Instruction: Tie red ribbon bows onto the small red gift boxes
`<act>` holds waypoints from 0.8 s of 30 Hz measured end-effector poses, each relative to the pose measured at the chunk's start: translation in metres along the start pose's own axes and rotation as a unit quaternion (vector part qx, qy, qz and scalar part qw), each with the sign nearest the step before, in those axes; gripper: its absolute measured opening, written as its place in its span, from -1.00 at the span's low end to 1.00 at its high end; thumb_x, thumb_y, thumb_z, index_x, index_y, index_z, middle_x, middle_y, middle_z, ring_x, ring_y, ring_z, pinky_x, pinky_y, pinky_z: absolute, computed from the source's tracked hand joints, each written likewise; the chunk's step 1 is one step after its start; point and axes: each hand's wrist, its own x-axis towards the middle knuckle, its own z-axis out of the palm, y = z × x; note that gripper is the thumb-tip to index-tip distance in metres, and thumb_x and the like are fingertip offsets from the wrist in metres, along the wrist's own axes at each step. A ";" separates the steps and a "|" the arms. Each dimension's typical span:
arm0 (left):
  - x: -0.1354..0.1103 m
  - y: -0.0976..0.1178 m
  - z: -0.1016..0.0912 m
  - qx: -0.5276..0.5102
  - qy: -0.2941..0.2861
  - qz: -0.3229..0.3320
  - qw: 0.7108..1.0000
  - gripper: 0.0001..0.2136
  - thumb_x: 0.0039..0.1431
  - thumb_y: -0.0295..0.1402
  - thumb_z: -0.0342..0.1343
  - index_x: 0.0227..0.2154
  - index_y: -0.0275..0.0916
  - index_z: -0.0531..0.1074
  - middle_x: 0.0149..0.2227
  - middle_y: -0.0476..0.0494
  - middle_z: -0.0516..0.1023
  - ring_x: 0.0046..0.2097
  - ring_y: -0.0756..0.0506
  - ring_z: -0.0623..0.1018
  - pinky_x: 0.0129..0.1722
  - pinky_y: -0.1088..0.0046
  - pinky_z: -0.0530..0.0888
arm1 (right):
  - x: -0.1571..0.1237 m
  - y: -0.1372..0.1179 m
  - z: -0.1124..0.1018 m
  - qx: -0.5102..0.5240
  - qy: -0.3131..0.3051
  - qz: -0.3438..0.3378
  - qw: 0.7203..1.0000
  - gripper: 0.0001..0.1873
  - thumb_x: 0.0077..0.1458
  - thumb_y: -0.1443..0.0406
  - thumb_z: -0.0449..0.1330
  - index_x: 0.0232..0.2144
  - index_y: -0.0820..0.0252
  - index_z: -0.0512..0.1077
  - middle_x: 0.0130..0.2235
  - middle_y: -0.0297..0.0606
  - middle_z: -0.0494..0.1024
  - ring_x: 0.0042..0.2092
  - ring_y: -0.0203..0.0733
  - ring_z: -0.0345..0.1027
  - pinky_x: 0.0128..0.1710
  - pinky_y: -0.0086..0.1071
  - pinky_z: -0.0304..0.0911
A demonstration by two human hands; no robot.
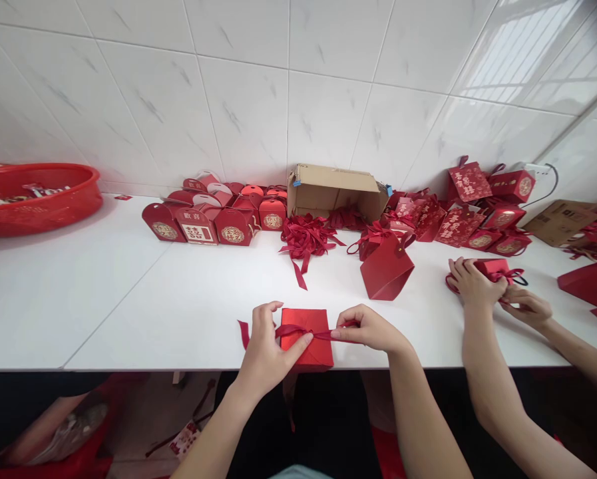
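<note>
A: What's the room like from the head camera?

B: A white table (pixel 128 299) is under both hands. Past the hands is a wall (pixel 248 40) of shiny white tiles with gray streaks. A big red plastic basin (pixel 73 213) sits far to the left of the left hand. Straight past the hands is an open cardboard box (pixel 335 176), with a heap of dark red ribbons (pixel 308 236) in front.

A: Any words?

B: Yes. Past the left hand, and a bit left, stand little red gift boxes (pixel 223 219). A white label (pixel 194 231) there says 囍, with 歡喜 above it.

A: And the hands?

B: A square red box (pixel 303 319) sits on the table between them, near the edge. The left hand (pixel 265 342) has its fingers spread from the thumb, by the box's left side. That thumb presses near the knot of a red ribbon (pixel 293 328) lying across the top. The right hand (pixel 371 327) pinches one end of the ribbon, just off the box's right side. Farther right, another person's hands (pixel 475 286) hold a small gift box (pixel 492 266) with a ribbon bow.
</note>
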 end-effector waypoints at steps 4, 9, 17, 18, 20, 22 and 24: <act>0.001 0.003 -0.007 0.056 -0.041 -0.047 0.996 -0.69 0.06 -0.03 0.07 -0.39 -0.16 0.18 -0.41 0.01 0.31 -0.41 -0.05 0.36 -0.42 0.40 0.34 | -0.001 0.002 0.001 0.002 0.014 -0.003 1.000 -0.59 -0.04 0.04 0.24 -0.64 0.25 0.31 -0.61 -0.44 0.15 -0.55 -0.41 -0.04 -0.57 -0.46 -0.09; 0.007 -0.003 -0.010 0.026 -0.070 -0.022 0.997 -0.60 0.12 -0.07 0.02 -0.60 -0.19 -0.01 -0.58 0.09 0.08 -0.50 0.01 0.19 -0.48 0.49 0.19 | 0.005 0.002 0.016 -0.003 0.012 -0.006 1.000 -0.58 -0.05 0.02 0.23 -0.64 0.24 0.33 -0.62 -0.45 0.15 -0.55 -0.41 -0.05 -0.57 -0.46 -0.08; 0.019 -0.015 -0.009 -0.062 -0.130 -0.043 0.989 -0.55 0.08 -0.08 0.06 -0.59 -0.19 -0.09 -0.57 0.11 -0.05 -0.51 0.05 0.05 -0.50 0.52 0.09 | -0.057 0.005 -0.116 -0.024 0.304 -0.124 0.944 -0.25 -0.28 -0.41 -0.14 -0.74 0.15 0.16 -0.56 -0.32 0.30 -0.34 -0.16 0.31 -0.40 -0.32 0.11; 0.019 -0.015 -0.008 -0.065 -0.129 -0.045 0.989 -0.56 0.09 -0.08 0.05 -0.59 -0.19 -0.09 -0.57 0.11 -0.05 -0.51 0.05 0.05 -0.50 0.52 0.09 | -0.062 0.007 -0.127 -0.029 0.391 -0.156 0.906 -0.23 -0.27 -0.42 -0.24 -0.74 0.14 0.13 -0.54 -0.31 0.30 -0.30 -0.14 0.33 -0.37 -0.30 0.13; 0.018 -0.012 -0.007 -0.064 -0.118 -0.041 0.990 -0.58 0.10 -0.09 0.04 -0.59 -0.19 -0.06 -0.57 0.11 -0.04 -0.51 0.05 0.07 -0.50 0.51 0.11 | -0.060 0.009 -0.122 -0.093 0.432 -0.140 0.886 -0.23 -0.18 -0.39 -0.25 -0.72 0.14 0.20 -0.47 -0.26 0.36 -0.21 -0.07 0.34 -0.28 -0.22 0.16; 0.017 -0.009 -0.005 -0.062 -0.101 -0.030 0.992 -0.60 0.11 -0.11 0.03 -0.59 -0.19 -0.03 -0.56 0.11 -0.01 -0.51 0.05 0.09 -0.49 0.51 0.13 | -0.048 0.008 -0.085 -0.157 0.371 -0.099 0.910 -0.39 -0.12 -0.27 0.03 -0.63 0.13 0.36 -0.38 -0.22 0.43 -0.15 -0.03 0.35 -0.17 -0.16 0.18; 0.015 -0.008 -0.005 -0.069 -0.087 -0.017 0.994 -0.64 0.13 -0.13 0.03 -0.57 -0.19 0.01 -0.55 0.10 0.04 -0.49 0.04 0.13 -0.48 0.50 0.16 | -0.038 0.004 -0.041 -0.172 0.339 -0.093 0.920 -0.56 -0.25 -0.12 0.30 -0.53 0.10 0.46 -0.30 -0.23 0.48 -0.13 0.00 0.36 -0.08 -0.12 0.18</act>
